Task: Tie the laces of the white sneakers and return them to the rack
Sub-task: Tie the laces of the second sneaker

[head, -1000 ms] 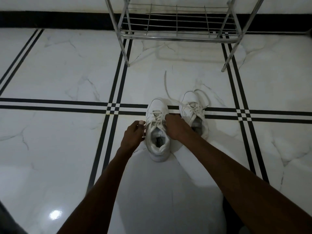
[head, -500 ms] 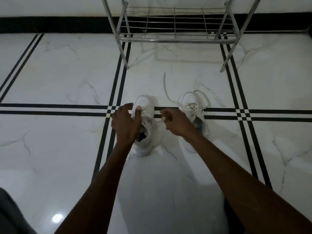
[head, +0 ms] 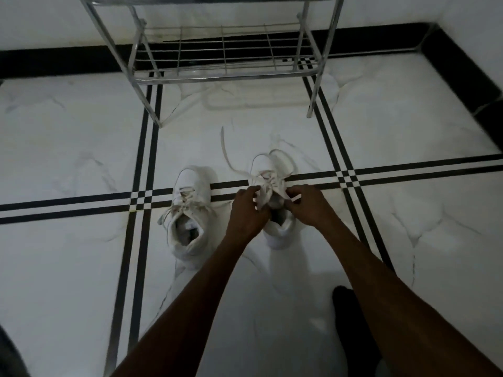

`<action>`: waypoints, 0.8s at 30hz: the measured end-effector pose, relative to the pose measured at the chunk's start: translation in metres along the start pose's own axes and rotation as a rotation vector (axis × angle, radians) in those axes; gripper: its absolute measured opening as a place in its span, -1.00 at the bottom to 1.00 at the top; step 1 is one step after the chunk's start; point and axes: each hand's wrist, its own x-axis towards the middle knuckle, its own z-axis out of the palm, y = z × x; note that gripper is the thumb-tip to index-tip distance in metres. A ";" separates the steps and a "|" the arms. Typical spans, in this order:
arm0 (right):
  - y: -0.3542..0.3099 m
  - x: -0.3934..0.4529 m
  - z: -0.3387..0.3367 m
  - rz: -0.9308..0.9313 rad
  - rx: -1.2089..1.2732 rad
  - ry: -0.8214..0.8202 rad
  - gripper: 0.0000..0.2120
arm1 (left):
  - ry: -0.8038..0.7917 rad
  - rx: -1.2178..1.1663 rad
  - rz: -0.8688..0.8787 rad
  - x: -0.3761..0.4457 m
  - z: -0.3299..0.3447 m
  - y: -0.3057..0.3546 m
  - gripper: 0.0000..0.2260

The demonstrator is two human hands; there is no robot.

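Two white sneakers stand side by side on the marble floor, toes toward the rack. The left sneaker point(head: 187, 210) is free, its laces drawn together in a small knot. My left hand point(head: 249, 210) and my right hand point(head: 307, 205) both rest on the right sneaker point(head: 272, 170), pinching its laces near the tongue. One loose lace end point(head: 227, 151) trails across the floor toward the rack. The metal wire rack point(head: 223, 74) stands just beyond, its lowest shelf bare.
The floor is white marble with black stripe lines point(head: 81, 204) crossing under the shoes. A black skirting point(head: 54, 63) runs along the wall behind the rack. A dark foot or sock point(head: 351, 317) shows at lower right by my right forearm.
Both hands left the left sneaker and moved right onto the right sneaker's laces. The left sneaker now sits further left, and the view has shifted closer to the rack.
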 end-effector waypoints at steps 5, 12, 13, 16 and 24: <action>-0.008 -0.004 0.017 -0.079 -0.056 -0.041 -0.75 | -0.045 0.026 -0.068 -0.004 -0.027 -0.004 -0.39; -0.023 -0.004 0.027 0.083 0.272 -0.178 -0.47 | 0.074 0.062 -0.085 -0.005 -0.045 -0.009 -0.72; -0.026 -0.004 0.029 0.097 0.296 -0.167 -0.51 | 0.093 0.060 -0.057 -0.004 -0.044 -0.008 -0.76; -0.033 -0.003 0.034 0.122 0.355 -0.098 -0.68 | 0.117 0.031 -0.005 -0.002 -0.042 -0.006 -0.84; -0.039 -0.005 0.042 -0.063 0.111 0.105 -0.91 | 0.193 0.103 0.094 -0.010 -0.039 -0.009 -0.93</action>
